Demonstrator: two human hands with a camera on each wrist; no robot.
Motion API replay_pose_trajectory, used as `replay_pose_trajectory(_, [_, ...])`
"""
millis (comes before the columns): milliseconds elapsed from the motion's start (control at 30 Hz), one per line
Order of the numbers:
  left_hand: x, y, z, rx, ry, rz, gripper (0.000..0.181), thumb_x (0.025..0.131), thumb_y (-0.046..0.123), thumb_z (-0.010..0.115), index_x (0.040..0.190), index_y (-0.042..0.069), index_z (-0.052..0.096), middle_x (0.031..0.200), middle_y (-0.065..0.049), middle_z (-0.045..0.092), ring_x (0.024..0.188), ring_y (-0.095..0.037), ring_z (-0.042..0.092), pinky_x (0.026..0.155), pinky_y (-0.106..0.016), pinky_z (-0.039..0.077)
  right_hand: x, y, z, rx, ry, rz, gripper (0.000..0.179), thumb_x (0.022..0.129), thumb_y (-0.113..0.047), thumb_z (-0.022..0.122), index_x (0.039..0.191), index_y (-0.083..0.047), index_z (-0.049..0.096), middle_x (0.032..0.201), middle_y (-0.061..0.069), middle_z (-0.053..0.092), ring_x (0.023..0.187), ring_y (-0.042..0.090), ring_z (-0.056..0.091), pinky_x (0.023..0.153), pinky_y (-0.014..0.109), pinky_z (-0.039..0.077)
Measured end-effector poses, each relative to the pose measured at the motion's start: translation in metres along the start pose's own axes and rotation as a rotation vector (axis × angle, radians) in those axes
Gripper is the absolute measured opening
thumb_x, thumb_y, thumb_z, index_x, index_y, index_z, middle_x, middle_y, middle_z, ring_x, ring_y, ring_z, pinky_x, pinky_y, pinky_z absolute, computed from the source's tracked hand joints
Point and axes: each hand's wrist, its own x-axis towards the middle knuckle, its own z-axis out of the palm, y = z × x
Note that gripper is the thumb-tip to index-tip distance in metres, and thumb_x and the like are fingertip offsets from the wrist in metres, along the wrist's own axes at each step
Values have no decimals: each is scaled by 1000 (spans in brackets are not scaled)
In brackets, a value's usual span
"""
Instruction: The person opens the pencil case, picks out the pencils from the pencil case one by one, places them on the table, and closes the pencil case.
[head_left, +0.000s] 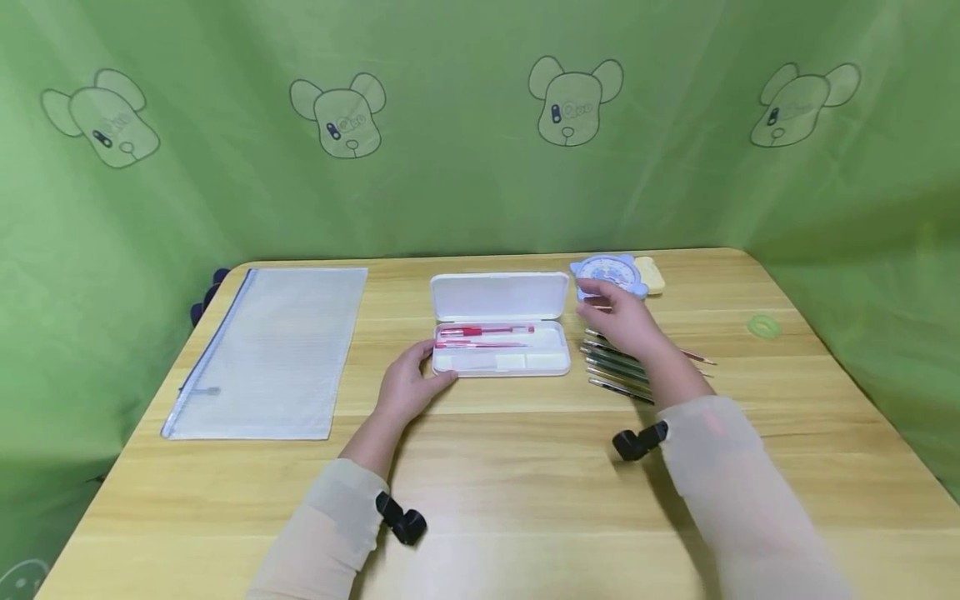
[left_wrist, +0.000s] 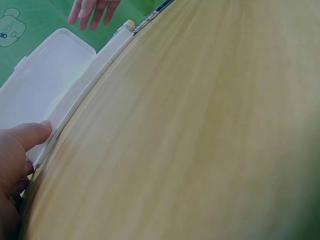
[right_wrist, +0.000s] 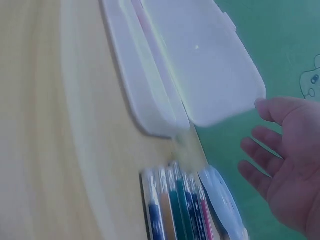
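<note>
A white pencil case (head_left: pixel 551 337) lies open mid-table, its lid (head_left: pixel 501 296) tilted up at the back. Inside are a red pen (head_left: pixel 480 332) and a thinner red pen or refill (head_left: pixel 480 344). My left hand (head_left: pixel 407 383) grips the case's left end, thumb (left_wrist: pixel 35 134) on the front wall in the left wrist view. My right hand (head_left: pixel 618 321) holds nothing; its fingers reach out, slightly bent, in the air right of the lid. Below it, a row of several pens (head_left: pixel 617 367) lies on the table, partly hidden by the forearm.
A blue round dial-faced item (head_left: pixel 609 271) and a pale yellow item (head_left: pixel 651 275) lie at the back right. Farther right is a green ring (head_left: pixel 763 326). A translucent zip pouch (head_left: pixel 277 350) lies flat at the left. A green curtain (head_left: pixel 465 192) hangs behind the table.
</note>
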Motion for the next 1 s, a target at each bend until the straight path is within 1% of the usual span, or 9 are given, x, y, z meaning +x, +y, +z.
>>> replay_pose_trajectory(100, [0, 0, 1, -1, -3, 1, 68, 83, 34, 77, 140, 8, 51, 144, -10, 55, 140, -29, 44, 120, -44, 31, 9, -1, 5, 34, 14, -8, 53, 98, -13, 56, 148, -2, 39, 149, 25, 43, 131, 43, 49, 109, 52, 45])
replay_pose_trajectory(200, [0, 1, 1, -5, -5, -4, 68, 82, 34, 77, 140, 9, 52, 144, -10, 55, 140, -29, 44, 120, -44, 32, 14, -3, 8, 51, 16, -5, 55, 98, -13, 56, 149, -4, 37, 149, 25, 43, 132, 43, 48, 111, 52, 43])
replay_pose_trajectory(300, [0, 1, 1, -7, -7, -6, 68, 82, 34, 77, 140, 9, 52, 144, -10, 55, 140, -29, 44, 120, -44, 32, 16, -5, 10, 60, 18, -5, 56, 98, -13, 56, 150, -4, 36, 148, 25, 44, 131, 42, 49, 112, 52, 41])
replay_pose_trajectory(400, [0, 2, 1, -5, -6, -5, 69, 82, 34, 77, 140, 9, 51, 144, -10, 55, 140, -29, 44, 120, -44, 32, 15, -4, 13, 72, 23, -11, 55, 98, -12, 56, 149, -3, 37, 146, 25, 47, 129, 41, 50, 111, 51, 42])
replay_pose_trajectory(567, [0, 1, -1, -10, 2, -1, 69, 82, 34, 78, 140, 8, 51, 144, -11, 55, 140, -30, 44, 120, -44, 32, 3, -1, 18, 106, 38, -28, 52, 97, -11, 58, 145, -1, 42, 143, 25, 49, 128, 41, 51, 112, 52, 41])
replay_pose_trajectory(733, [-1, 1, -2, -11, 6, 3, 69, 82, 35, 77, 140, 8, 51, 144, -10, 55, 140, -30, 44, 121, -44, 31, -15, 3, 22, 114, 41, -12, 47, 95, -14, 61, 139, -3, 49, 140, 22, 53, 130, 39, 50, 115, 51, 38])
replay_pose_trajectory(867, [-1, 0, -1, -28, 11, -4, 73, 83, 39, 75, 143, 7, 48, 145, -11, 54, 141, -29, 43, 122, -43, 29, -27, 9, 26, 98, 38, 11, 44, 94, -20, 64, 135, -6, 54, 137, 20, 57, 128, 38, 53, 111, 50, 43])
replay_pose_trajectory(1000, [-3, 2, 0, -54, 12, -4, 76, 88, 44, 69, 147, 5, 41, 146, -11, 53, 142, -28, 42, 122, -43, 28, -37, 14, 31, 93, 34, 7, 43, 93, -24, 67, 131, -6, 57, 135, 18, 59, 127, 38, 54, 110, 50, 44])
